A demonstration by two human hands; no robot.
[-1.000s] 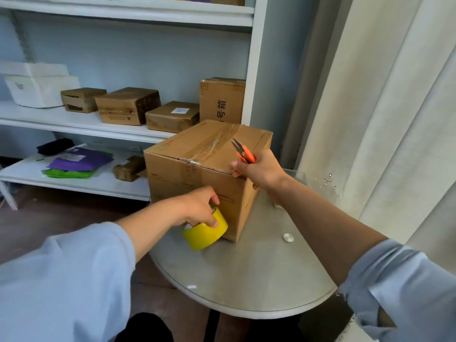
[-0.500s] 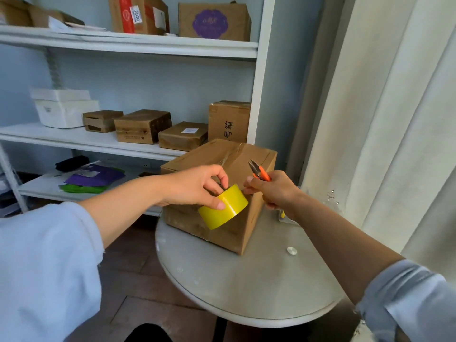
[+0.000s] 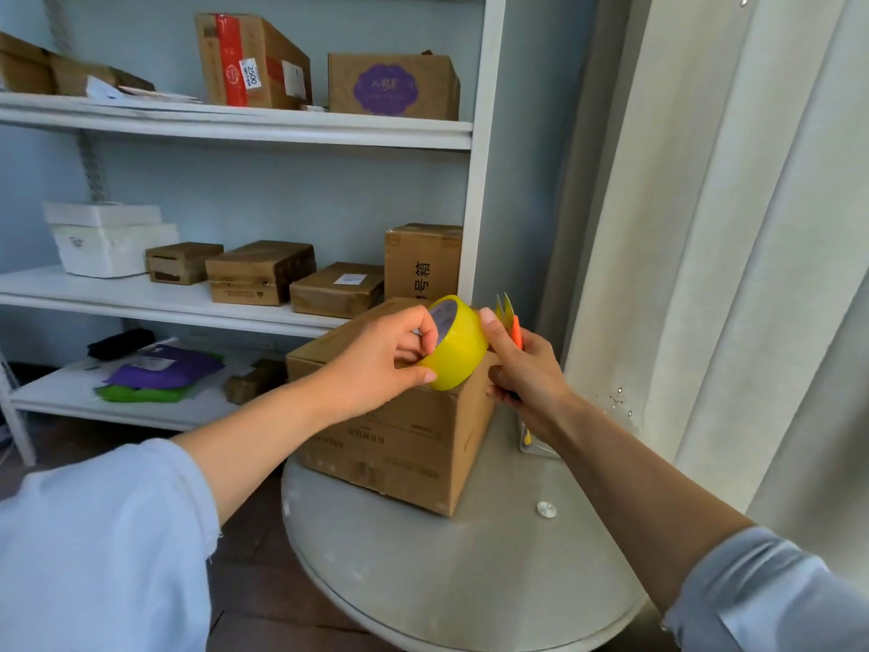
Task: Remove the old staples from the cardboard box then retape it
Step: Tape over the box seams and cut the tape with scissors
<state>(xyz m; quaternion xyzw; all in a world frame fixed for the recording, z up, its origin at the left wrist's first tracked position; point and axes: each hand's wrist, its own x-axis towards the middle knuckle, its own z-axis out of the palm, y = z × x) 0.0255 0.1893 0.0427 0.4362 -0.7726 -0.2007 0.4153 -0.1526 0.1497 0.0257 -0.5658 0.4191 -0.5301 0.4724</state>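
White shelving point(image 3: 282, 129) fills the background from 9 to 12 o'clock, stocked with small cartons; a pale curtain point(image 3: 752, 228) hangs at 3 o'clock. We list, at centre, one round grey table point(image 3: 446, 581) bearing the cardboard box point(image 3: 399, 444) on its far part. Above the box's top edge, our left hand point(image 3: 376, 364) pinches a yellow tape roll point(image 3: 458, 345), thumb and fingers curled round its rim. At 3 o'clock of the roll, touching it, our right hand point(image 3: 526, 369) grips orange-handled snips point(image 3: 510, 317), fingers wrapped on the handle, blades pointing to 12 o'clock.
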